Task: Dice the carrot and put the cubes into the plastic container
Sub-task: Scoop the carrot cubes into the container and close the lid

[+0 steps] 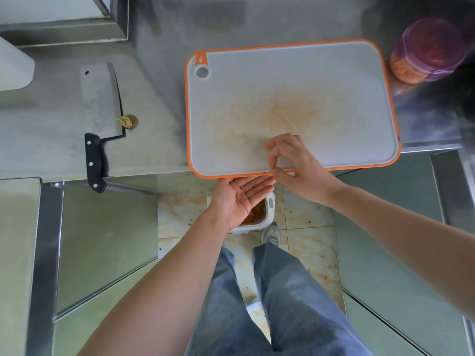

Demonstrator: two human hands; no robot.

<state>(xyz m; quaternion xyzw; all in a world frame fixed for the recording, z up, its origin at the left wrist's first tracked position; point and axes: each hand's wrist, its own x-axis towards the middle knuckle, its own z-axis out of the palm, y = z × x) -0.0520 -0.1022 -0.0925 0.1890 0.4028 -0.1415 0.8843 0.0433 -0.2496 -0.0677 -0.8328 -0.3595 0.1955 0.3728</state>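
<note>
A grey cutting board (290, 80) with an orange rim lies on the steel counter, stained orange in the middle and bare of carrot pieces. My left hand (239, 199) is held flat, palm up, just under the board's near edge, with nothing visible in it. My right hand (295, 163) rests over the board's near edge with its fingers loosely curled and nothing visible in them. Below my left hand, on the floor, stands a white plastic container (266, 214) with orange carrot cubes (257, 213) in it, partly hidden by the hand.
A cleaver (100, 104) with a black handle lies on the counter at the left, a carrot end (129, 121) beside its blade. A purple-lidded jar (426, 52) stands at the back right. My legs and a shoe (271, 233) are on the tiled floor.
</note>
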